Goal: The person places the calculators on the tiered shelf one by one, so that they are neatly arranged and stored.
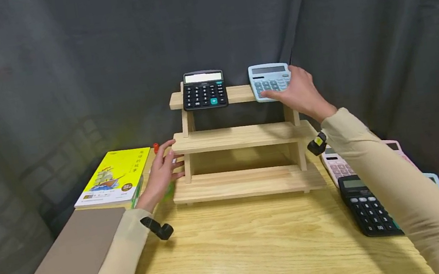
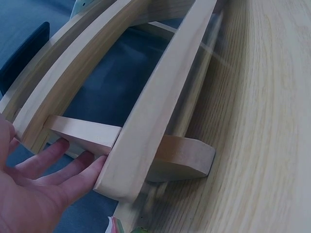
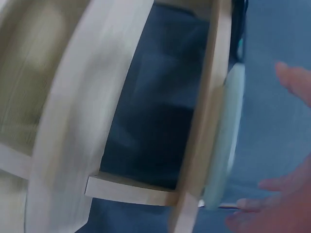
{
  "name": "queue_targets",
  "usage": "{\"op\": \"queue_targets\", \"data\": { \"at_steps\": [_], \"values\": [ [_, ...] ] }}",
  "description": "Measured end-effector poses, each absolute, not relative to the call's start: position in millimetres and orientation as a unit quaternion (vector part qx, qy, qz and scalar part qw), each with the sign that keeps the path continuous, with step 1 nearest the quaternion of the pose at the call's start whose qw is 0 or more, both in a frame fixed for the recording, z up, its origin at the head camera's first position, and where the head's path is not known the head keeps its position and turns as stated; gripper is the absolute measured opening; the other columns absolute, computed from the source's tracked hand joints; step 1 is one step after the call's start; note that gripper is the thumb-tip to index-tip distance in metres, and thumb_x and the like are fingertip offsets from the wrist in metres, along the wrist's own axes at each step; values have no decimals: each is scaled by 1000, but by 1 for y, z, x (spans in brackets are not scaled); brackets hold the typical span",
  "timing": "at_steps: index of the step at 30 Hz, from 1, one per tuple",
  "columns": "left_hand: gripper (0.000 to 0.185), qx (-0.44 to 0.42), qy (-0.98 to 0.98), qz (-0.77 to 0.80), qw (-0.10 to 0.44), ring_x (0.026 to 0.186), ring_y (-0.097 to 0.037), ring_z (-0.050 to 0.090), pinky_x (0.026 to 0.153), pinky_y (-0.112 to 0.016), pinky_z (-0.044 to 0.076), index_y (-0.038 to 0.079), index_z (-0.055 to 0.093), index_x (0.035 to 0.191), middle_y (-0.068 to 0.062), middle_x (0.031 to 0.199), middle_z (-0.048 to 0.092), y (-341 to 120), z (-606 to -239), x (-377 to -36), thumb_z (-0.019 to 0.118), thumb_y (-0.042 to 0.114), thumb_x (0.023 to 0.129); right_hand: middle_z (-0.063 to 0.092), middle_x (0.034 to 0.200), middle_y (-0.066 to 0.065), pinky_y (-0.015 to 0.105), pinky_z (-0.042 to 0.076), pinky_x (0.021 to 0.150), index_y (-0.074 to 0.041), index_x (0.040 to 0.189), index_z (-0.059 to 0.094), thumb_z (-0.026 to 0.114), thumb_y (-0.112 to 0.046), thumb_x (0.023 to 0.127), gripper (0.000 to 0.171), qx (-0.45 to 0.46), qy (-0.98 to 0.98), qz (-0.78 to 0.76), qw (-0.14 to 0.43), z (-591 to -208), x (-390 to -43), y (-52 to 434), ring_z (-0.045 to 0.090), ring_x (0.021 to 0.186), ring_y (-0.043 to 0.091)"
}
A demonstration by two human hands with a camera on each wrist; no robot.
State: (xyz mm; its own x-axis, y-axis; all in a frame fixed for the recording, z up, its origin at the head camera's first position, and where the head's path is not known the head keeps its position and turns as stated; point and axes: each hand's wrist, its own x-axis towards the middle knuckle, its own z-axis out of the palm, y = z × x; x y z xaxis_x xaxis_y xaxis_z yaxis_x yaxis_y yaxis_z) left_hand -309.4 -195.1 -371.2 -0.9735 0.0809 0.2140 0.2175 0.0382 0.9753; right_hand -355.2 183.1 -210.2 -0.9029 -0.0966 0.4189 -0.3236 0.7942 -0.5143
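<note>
A three-tier wooden display rack (image 1: 240,136) stands on the table. At the right of its top tier leans a light blue calculator (image 1: 269,77). My right hand (image 1: 302,91) is at that calculator's right edge; in the right wrist view its thumb and fingers are spread, with the thumb apart from the calculator (image 3: 228,131). A black calculator (image 1: 204,91) leans on the top tier's left part. My left hand (image 1: 161,172) touches the rack's left end, its fingers extended beside the side support (image 2: 87,133) between the middle and bottom tiers.
On the right, partly behind my right sleeve, lie a pink calculator (image 1: 339,167) and another black calculator (image 1: 368,209). A yellow book (image 1: 116,173) and a brown flat board (image 1: 73,258) lie on the left. Dark curtain (image 1: 202,21) hangs behind the rack.
</note>
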Motion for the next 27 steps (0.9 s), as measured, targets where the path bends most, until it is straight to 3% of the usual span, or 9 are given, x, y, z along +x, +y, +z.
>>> {"op": "queue_targets", "data": {
  "at_steps": [4, 10, 14, 20, 27],
  "values": [
    [45, -100, -719, -686, 49, 124, -49, 54, 92, -62, 51, 22, 33, 155, -28, 142, 47, -196, -371, -309, 38, 31, 111, 34, 152, 26, 59, 28, 112, 4, 156, 23, 68, -53, 90, 98, 117, -921, 315, 198, -215, -320, 189, 33, 137, 41],
    [46, -100, -717, -688, 45, 123, -50, 54, 94, -63, 49, 21, 31, 156, -30, 141, 47, -196, -372, -308, 37, 31, 111, 24, 161, 23, 68, 29, 111, -3, 159, 22, 65, -55, 93, 95, 111, -934, 284, 184, -230, -262, 205, 30, 141, 47],
    [46, -100, -715, -691, 44, 123, -49, 54, 95, -63, 49, 22, 32, 156, -29, 141, 47, -196, -372, -308, 38, 31, 111, 27, 160, 23, 71, 36, 103, -5, 159, 24, 64, -52, 95, 89, 101, -940, 273, 178, -245, -228, 221, 37, 134, 51],
    [45, -97, -711, -695, 40, 122, -49, 54, 95, -64, 49, 21, 32, 156, -30, 141, 46, -197, -372, -311, 38, 29, 111, 31, 156, 28, 75, 37, 97, -2, 157, 27, 67, -47, 96, 86, 84, -948, 255, 171, -273, -186, 244, 40, 130, 54],
    [49, -111, -708, -696, 41, 121, -50, 54, 95, -61, 50, 19, 29, 157, -29, 138, 47, -196, -371, -311, 37, 33, 111, 32, 151, 35, 78, 35, 91, 3, 157, 24, 73, -47, 92, 95, 39, -956, 253, 146, -308, -151, 279, 40, 124, 59]
  ]
}}
